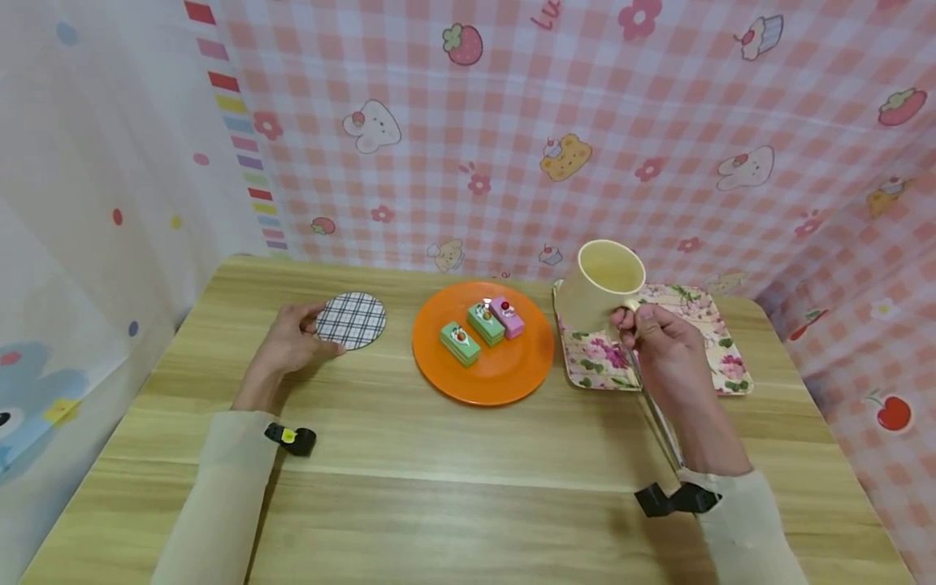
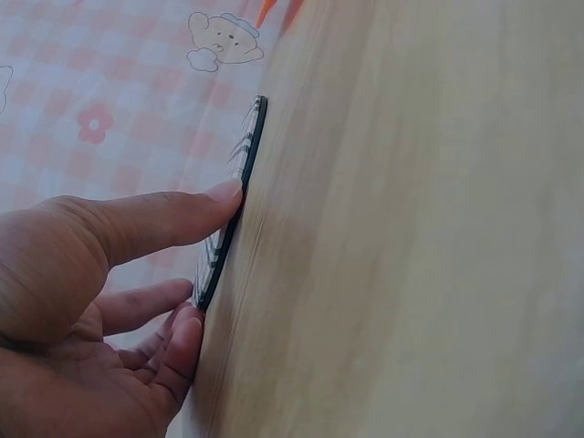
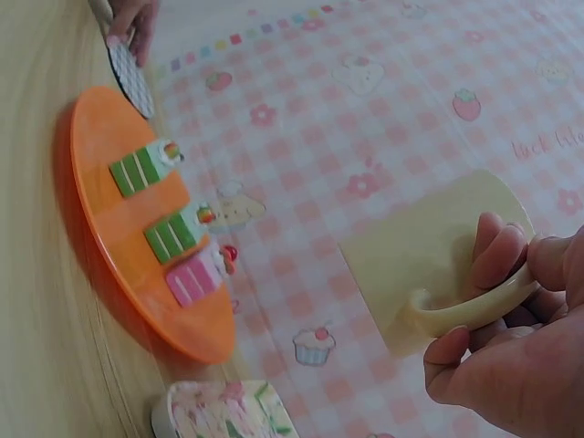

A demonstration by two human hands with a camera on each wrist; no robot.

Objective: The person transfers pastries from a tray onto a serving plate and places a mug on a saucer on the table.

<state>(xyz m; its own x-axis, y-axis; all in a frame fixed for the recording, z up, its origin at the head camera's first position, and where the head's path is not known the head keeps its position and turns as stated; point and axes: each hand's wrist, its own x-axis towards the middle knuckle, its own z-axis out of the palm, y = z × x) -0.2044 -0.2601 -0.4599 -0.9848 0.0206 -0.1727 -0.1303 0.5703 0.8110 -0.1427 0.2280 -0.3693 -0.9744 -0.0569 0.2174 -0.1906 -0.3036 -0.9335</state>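
Note:
My left hand [image 1: 296, 337] grips the near-left edge of a round black-and-white checked coaster [image 1: 353, 321], thumb on one side and fingers on the other. In the left wrist view the coaster [image 2: 239, 173] shows edge-on with a dark rim, close to the table surface. My right hand [image 1: 669, 353] holds a cream mug [image 1: 603, 284] by its handle, up in the air above the floral tray [image 1: 734, 370]. The right wrist view shows the fingers curled around the mug handle [image 3: 474, 308]. Between the hands stands an orange plate [image 1: 512, 378].
On the plate lie two green toy cake slices [image 1: 460, 344] and a pink one [image 1: 508, 317]. A thin metal utensil [image 1: 661, 426] extends from the tray beneath my right wrist; its far end is hidden. Checked cloth [image 1: 475, 122] hangs behind the wooden table [image 1: 439, 504].

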